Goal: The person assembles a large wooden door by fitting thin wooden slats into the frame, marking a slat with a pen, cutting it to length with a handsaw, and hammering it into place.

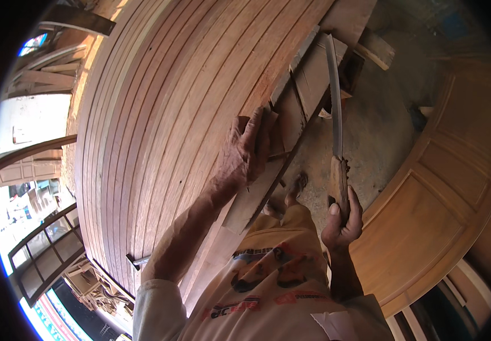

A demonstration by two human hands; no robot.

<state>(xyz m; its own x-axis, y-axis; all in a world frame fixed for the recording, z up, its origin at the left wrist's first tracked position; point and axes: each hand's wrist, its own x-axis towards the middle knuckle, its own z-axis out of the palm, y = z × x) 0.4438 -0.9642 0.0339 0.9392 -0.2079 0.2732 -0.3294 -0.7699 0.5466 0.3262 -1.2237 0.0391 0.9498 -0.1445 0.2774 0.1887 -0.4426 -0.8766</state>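
Saw (337, 122): one, handle closed within the right hand (345, 224), blade running toward 12 o'clock. Left hand (245, 149): at 10 o'clock from the right, fingers over a small wooden block (267, 133); whether they gripped it could not be told. Board (257, 193): lay between the hands. Panelled door (435, 199): stood at 3 o'clock, beside the right hand. Slatted panel (171, 125): spread beneath the left forearm. Floor (370, 133): dusty, at 1 o'clock. Window frame (46, 250): far 8 o'clock.
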